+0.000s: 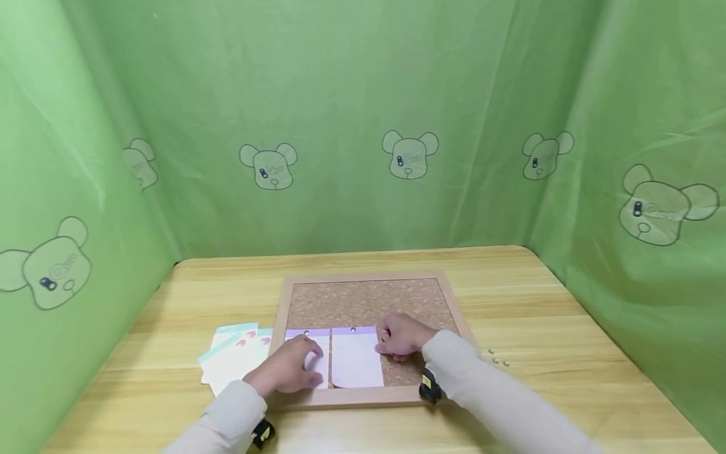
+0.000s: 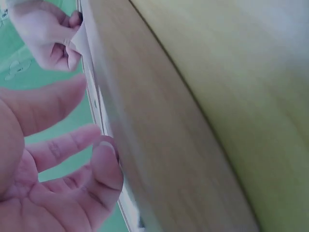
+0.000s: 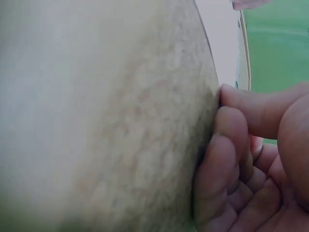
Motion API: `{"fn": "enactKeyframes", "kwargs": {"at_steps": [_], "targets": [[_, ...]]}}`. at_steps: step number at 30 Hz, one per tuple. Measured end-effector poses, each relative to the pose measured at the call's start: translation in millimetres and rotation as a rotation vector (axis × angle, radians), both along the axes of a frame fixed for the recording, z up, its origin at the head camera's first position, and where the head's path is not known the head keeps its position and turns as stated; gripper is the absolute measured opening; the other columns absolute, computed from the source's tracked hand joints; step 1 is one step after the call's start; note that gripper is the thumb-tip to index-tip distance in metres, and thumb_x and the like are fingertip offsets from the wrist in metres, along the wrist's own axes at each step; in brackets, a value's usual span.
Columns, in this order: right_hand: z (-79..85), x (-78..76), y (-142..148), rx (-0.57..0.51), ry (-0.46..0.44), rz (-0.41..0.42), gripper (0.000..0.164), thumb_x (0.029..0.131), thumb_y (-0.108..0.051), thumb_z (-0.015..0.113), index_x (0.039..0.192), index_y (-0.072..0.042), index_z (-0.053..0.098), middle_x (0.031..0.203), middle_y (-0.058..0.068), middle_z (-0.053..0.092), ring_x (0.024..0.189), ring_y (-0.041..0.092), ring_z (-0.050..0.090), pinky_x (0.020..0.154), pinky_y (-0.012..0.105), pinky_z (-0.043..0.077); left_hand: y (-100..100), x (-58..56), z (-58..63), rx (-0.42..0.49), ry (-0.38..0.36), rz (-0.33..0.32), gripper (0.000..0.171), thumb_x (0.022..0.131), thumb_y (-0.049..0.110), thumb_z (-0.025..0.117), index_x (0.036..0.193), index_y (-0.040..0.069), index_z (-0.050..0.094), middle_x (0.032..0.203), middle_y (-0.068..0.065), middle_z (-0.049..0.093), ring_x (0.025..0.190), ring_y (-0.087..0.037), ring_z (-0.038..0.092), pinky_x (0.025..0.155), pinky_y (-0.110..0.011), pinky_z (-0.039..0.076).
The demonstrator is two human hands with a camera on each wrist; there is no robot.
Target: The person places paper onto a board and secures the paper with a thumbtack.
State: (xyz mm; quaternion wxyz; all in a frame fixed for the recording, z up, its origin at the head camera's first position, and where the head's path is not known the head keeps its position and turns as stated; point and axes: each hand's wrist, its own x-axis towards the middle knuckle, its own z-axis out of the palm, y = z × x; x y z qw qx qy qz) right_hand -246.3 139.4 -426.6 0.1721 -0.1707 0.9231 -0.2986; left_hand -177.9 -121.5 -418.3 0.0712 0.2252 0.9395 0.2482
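Two white paper sheets with purple top bands lie side by side on the framed cork board. A small shiny tack sits in the top of the right sheet, and another tack in the left sheet. My right hand pinches the right sheet's right edge between thumb and curled fingers, its knuckles against the cork. Over the left sheet, my left hand is spread in a loose curve, covering part of it. In the left wrist view, nothing is between the left hand's thumb and fingers.
Overlapping paper sheets with teal bands and pink prints lie left of the board. Three loose tacks are on the wooden table to the right. Green curtains enclose the back and sides.
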Motion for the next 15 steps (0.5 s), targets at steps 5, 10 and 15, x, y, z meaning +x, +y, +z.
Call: {"fn": "enactKeyframes", "kwargs": {"at_steps": [5,10,15], "targets": [[1.1,6.3,7,0.006,0.048,0.034,0.038,0.086,-0.011,0.074,0.062,-0.012,0.044,0.052,-0.003,0.046,0.044,0.009,0.048,0.041,0.018,0.037,-9,1.0,-0.5,0.049,-0.016,0.027,0.041,0.078,0.016,0.079,0.111,0.0,0.063,0.106,-0.015,0.062,0.096,-0.034,0.058,0.089,-0.055,0.047],[-0.1,11.6,17,0.066,0.176,0.095,0.039,0.084,-0.02,0.076,0.06,-0.013,0.046,0.052,-0.005,0.043,0.047,0.009,0.044,0.045,0.022,0.034,-18,2.1,-3.0,0.085,-0.042,0.105,0.047,0.078,0.015,0.078,0.119,0.001,0.059,0.109,-0.015,0.063,0.082,-0.022,0.058,0.084,-0.052,0.051],[-1.8,14.4,25,0.096,0.234,0.102,0.04,0.083,-0.022,0.077,0.061,-0.014,0.045,0.056,-0.006,0.04,0.052,0.011,0.041,0.05,0.025,0.035,-25,2.3,-5.4,0.102,-0.031,0.158,0.046,0.079,0.015,0.079,0.118,0.002,0.06,0.108,-0.014,0.063,0.077,-0.016,0.056,0.076,-0.043,0.053]]}}
